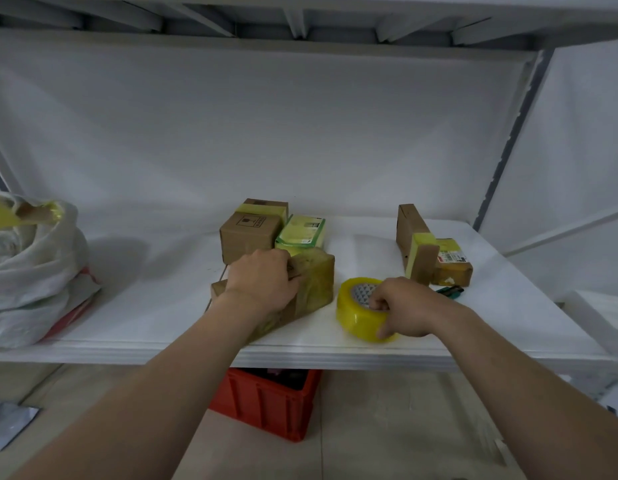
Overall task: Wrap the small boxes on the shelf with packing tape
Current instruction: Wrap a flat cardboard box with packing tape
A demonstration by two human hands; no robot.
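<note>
The white shelf [155, 292] showed open surface left of centre. At frame centre, near its front edge, the tape-covered box [316, 280] sat under the left hand [262, 282], whose fingers curled over it. Just right, the right hand [409, 308] pinched the tape roll [356, 315].

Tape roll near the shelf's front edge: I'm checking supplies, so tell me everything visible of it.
The tape roll is a fat ring of glossy, translucent yellow packing tape around a core with a grey-and-white patterned lining. It sits on the white shelf near the front edge, hole facing up. The right hand grips it, fingers hooked into the core, thumb on the outer wall. No loose end shows.
</note>
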